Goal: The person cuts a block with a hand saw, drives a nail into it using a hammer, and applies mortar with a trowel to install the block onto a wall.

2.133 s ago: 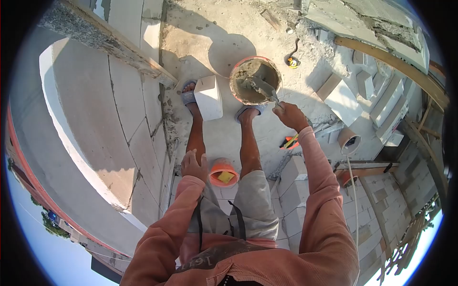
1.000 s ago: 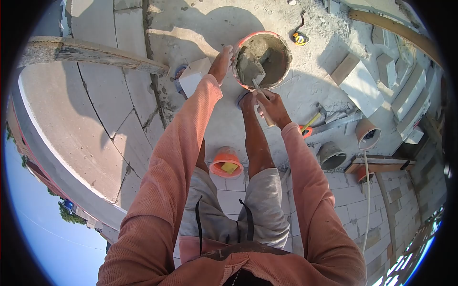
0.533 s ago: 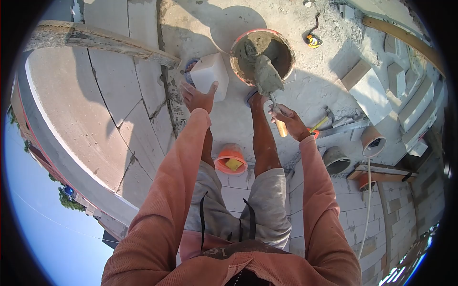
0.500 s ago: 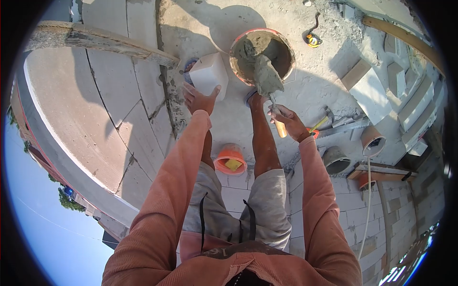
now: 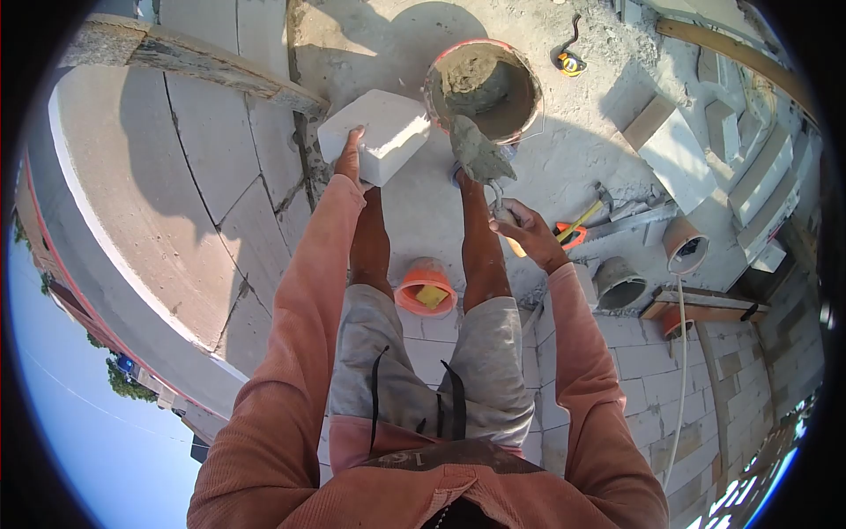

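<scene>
My left hand (image 5: 351, 159) grips a white block (image 5: 374, 128), thumb on its near upper edge and the other fingers hidden beneath. In my right hand (image 5: 524, 231) is the handle of a trowel (image 5: 478, 150), its blade loaded with grey mortar and pointing away from me. The trowel's tip lies over the near rim of a mortar bucket (image 5: 530, 119). Wet mortar (image 5: 480, 79) is heaped inside that bucket. The block is held just left of the bucket, above the floor.
A block wall (image 5: 194, 159) runs along the left, with a wooden beam (image 5: 194, 62) across it. Stacked blocks (image 5: 674, 163), a hammer (image 5: 582, 216) and a saw (image 5: 630, 227) lie right. A tape measure (image 5: 571, 63) lies beyond; an orange bucket (image 5: 425, 280) stands between my legs.
The block has turned and shifted left, showing its broad face, with my left hand now at its near side. The trowel has come slightly left and nearer, still carrying mortar.
</scene>
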Demonstrator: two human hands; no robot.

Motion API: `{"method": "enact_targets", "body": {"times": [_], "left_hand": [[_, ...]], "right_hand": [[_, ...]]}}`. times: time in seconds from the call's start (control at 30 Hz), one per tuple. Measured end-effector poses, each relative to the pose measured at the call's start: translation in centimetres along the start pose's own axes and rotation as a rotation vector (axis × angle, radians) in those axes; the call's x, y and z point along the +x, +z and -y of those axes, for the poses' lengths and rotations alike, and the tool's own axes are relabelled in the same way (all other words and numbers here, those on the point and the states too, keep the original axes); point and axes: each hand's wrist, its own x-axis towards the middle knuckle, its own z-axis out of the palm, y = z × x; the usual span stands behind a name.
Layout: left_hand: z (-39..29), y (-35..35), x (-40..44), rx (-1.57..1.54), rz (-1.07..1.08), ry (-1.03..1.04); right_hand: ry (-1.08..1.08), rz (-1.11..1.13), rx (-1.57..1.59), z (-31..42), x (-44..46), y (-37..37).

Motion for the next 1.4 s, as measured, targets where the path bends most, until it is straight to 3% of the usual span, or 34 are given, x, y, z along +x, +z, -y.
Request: {"method": "enact_targets", "body": {"times": [0.03,0.2,0.33,0.67,0.87,0.97,1.2,1.4], "left_hand": [[-1.0,0.2,-4.6,-0.155,0.051,-0.104],[-2.0,-2.4,-13.4,-0.419,0.204,-0.144],[-1.7,-4.4,-15.3,-0.589,0.307,-0.231],[-1.1,-5.7,-19.7,-0.799,0.279,-0.277],[-0.9,-8.5,-24.1,-0.845,0.239,-0.261],[0.0,-10.7,-27.8,-0.901,0.228,-0.222],[4.5,-15.6,-33.5,-1.042,0.122,-0.146],[8.9,-16.9,-35.7,-1.225,0.014,-0.253]], "right_hand": [[-0.016,-0.027,-0.045,0.5,-0.2,0.7],[-0.145,-0.027,-0.076,1.7,0.9,3.6],[-0.146,-0.003,-0.110,2.8,1.5,4.8],[-0.162,0.049,-0.088,5.4,0.0,6.5],[-0.071,0.176,0.025,12.5,-5.1,5.8],[-0.122,0.172,-0.100,19.0,-5.3,5.8],[-0.448,0.220,-0.390,33.2,6.5,11.0],[-0.487,0.282,-0.475,41.2,19.4,17.8]]}}
